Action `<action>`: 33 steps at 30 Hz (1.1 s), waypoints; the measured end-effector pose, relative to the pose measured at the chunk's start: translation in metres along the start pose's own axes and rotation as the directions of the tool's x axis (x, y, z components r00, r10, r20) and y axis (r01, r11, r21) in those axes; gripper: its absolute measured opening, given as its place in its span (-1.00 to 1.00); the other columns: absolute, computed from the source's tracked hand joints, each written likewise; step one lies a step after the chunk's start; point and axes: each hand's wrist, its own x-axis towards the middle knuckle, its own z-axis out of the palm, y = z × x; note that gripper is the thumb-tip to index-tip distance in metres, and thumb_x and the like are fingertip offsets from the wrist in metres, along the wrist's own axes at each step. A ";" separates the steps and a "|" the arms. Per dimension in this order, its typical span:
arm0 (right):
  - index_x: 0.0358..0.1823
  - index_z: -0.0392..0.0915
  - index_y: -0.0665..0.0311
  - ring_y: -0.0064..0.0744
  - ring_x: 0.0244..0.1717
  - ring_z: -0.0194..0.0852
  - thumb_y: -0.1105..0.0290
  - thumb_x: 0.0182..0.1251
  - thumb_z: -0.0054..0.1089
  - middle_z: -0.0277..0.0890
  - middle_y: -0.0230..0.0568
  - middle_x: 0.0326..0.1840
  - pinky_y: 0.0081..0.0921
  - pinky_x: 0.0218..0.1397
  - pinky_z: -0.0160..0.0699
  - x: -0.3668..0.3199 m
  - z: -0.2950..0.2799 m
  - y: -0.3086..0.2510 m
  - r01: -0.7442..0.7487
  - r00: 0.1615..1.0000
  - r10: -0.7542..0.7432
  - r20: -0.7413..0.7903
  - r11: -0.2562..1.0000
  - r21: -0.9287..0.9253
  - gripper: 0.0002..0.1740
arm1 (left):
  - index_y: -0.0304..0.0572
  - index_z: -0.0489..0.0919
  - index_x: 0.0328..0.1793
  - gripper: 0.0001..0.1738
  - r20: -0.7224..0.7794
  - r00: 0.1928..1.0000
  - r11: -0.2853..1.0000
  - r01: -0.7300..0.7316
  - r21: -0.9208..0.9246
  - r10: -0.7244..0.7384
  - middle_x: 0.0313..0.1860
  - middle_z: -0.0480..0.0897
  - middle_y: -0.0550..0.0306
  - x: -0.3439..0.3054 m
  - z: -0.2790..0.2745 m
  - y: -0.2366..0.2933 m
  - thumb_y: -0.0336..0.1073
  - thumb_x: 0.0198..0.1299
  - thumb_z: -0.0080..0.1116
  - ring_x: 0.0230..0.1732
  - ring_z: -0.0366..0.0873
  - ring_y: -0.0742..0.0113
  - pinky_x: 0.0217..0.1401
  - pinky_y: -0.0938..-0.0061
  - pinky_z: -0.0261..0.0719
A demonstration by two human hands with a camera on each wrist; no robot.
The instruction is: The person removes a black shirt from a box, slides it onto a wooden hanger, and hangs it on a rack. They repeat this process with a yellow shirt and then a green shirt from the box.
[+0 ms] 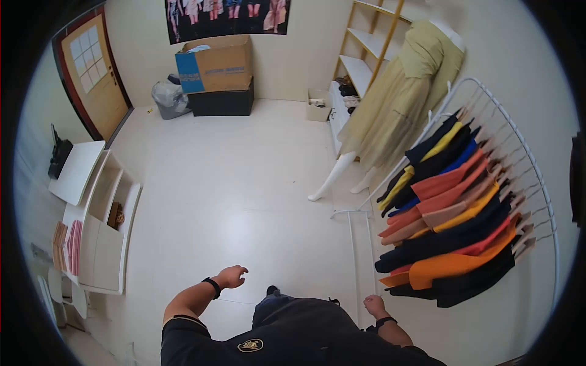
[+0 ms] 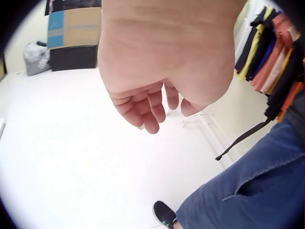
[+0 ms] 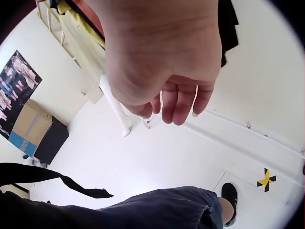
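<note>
My left hand [image 1: 232,277] hangs in front of my body over the pale floor, its fingers loosely bent and nothing in them. In the left wrist view the palm of that left hand [image 2: 167,62] shows bare. My right hand [image 1: 374,305] is low beside the near end of the clothes rack, just left of the hanging garments [image 1: 452,268]. Seen from the right wrist, the right hand [image 3: 167,62] has relaxed, slightly bent fingers with no object between them. The garments, in black, orange, coral, blue and yellow, hang on a white rack [image 1: 543,165].
Behind the rack stands a mannequin in a pale olive dress [image 1: 397,91], near a gold-framed shelf [image 1: 366,39]. A cardboard box [image 1: 226,64] sits on a black box [image 1: 223,102] by the far wall. On the left are a white cabinet [image 1: 101,250] and a wooden door [image 1: 91,73].
</note>
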 end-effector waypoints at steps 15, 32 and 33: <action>-0.37 0.64 0.32 -0.18 -0.30 0.62 0.34 -0.03 0.23 0.63 -0.06 -0.38 -0.34 -0.18 0.57 0.159 0.023 -0.130 -0.115 0.971 0.133 0.201 0.988 -0.100 -0.78 | -0.23 0.56 0.02 -0.61 0.103 0.553 0.124 0.358 -0.925 -0.827 -0.29 0.66 0.02 -0.066 0.153 -0.106 -0.20 0.07 0.11 -0.33 0.64 0.22 -0.30 0.32 0.58; -0.25 0.64 0.28 -0.13 -0.17 0.59 0.25 0.00 0.21 0.62 0.00 -0.25 -0.32 -0.04 0.55 0.459 0.069 -0.389 0.267 0.890 -0.239 0.390 0.964 -0.019 -0.69 | -0.35 0.54 0.04 -0.56 -0.049 0.595 0.309 0.344 -0.887 -0.802 -0.31 0.66 -0.01 0.086 -0.092 -0.191 -0.21 0.07 0.11 -0.39 0.64 0.28 -0.25 0.42 0.60; -0.21 0.62 0.28 -0.13 -0.18 0.59 0.24 0.01 0.21 0.62 -0.01 -0.26 -0.33 -0.05 0.55 0.473 0.062 -0.414 0.294 0.889 -0.279 0.362 0.956 0.015 -0.67 | -0.35 0.54 0.04 -0.56 -0.069 0.595 0.323 0.332 -0.886 -0.800 -0.31 0.66 -0.01 0.098 -0.108 -0.196 -0.20 0.08 0.11 -0.39 0.64 0.28 -0.25 0.43 0.60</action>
